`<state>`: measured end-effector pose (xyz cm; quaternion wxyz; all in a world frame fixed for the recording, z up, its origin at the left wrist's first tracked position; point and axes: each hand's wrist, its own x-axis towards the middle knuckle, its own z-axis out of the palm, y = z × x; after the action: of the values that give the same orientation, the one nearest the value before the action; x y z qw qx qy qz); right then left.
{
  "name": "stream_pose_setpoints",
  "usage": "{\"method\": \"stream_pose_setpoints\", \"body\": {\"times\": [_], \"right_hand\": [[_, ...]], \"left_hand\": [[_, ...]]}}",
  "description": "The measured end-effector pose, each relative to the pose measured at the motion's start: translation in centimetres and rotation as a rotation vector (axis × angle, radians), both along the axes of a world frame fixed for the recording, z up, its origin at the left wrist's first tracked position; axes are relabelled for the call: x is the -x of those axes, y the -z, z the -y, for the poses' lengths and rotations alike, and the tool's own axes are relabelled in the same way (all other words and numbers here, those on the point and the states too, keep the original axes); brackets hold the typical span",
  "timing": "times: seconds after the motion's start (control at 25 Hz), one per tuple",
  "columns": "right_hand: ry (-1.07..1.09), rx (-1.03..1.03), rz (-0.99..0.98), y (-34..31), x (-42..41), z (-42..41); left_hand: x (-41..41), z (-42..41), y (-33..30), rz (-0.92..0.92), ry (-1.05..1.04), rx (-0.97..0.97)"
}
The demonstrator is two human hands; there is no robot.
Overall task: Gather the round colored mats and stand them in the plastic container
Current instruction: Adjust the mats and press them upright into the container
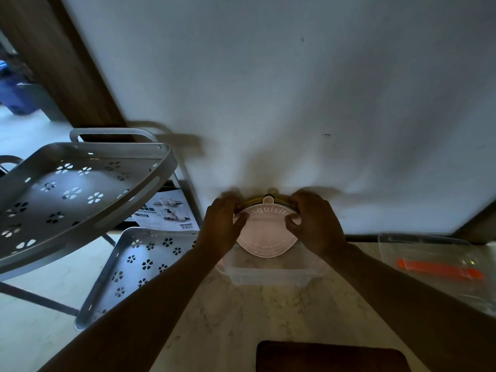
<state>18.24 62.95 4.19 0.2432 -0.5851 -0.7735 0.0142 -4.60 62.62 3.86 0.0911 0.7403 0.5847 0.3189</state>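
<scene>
A stack of round mats stands upright on edge, its lower part inside the clear plastic container (271,272) on the marble counter. The front mat is pink (267,232) with raised lettering and a small hanging tab at the top. Behind it a yellow mat edge (253,202) and a dark one show. My left hand (221,226) grips the left side of the stack and my right hand (318,224) grips the right side, thumbs pressed on the pink face.
A grey perforated rack (80,194) with two tiers stands at the left, with a printed box (166,213) behind it. A clear lid with an orange strip (440,269) lies at the right. A dark board (330,355) sits at the counter's near edge. The white wall is right behind the container.
</scene>
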Motion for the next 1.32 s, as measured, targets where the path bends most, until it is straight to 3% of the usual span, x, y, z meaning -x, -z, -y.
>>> {"method": "stream_pose_setpoints", "body": {"times": [0.2, 0.6, 0.96, 1.32], "right_hand": [[-0.017, -0.019, 0.026, 0.0, 0.1, 0.0], [-0.066, -0.086, -0.050, -1.5, -0.7, 1.9], [-0.092, 0.004, 0.070, -0.2, -0.5, 1.9], [-0.122, -0.002, 0.029, 0.0, 0.0, 2.7]], "left_hand": [[-0.2, -0.6, -0.2, -0.093, 0.039, 0.025], [0.3, 0.3, -1.9, -0.083, 0.070, 0.023], [0.9, 0.1, 0.2, -0.194, 0.097, 0.082], [0.2, 0.0, -0.4, -0.270, 0.093, 0.142]]}}
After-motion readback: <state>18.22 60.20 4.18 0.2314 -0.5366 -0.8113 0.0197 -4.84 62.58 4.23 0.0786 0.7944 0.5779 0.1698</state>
